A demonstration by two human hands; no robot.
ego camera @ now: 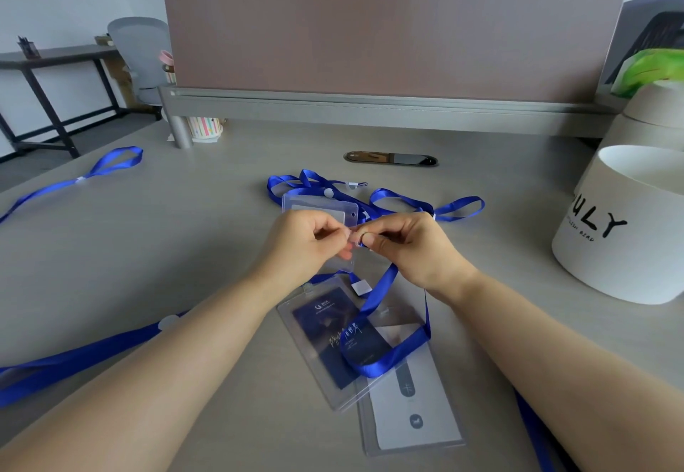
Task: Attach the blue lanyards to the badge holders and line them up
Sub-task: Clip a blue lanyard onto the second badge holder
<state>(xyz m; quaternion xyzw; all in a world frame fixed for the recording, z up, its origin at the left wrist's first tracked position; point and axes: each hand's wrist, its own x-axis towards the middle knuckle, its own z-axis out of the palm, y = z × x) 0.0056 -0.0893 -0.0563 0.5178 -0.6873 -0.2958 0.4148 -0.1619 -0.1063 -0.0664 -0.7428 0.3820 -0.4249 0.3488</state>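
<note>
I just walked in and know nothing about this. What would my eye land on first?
Dead centre, the left hand and right hand meet above the grey desk, pinching a clear plastic badge holder and the end of a blue ribbon lanyard that loops down beneath them. Under that loop lies another clear holder with a dark blue card, and a white round box with black lettering stands at the right.

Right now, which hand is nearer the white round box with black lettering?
Right. The right hand, pinching a lanyard clip, is left of the white box, bare desk between; the left hand, pinching a clear badge holder, lies farther left.
</note>
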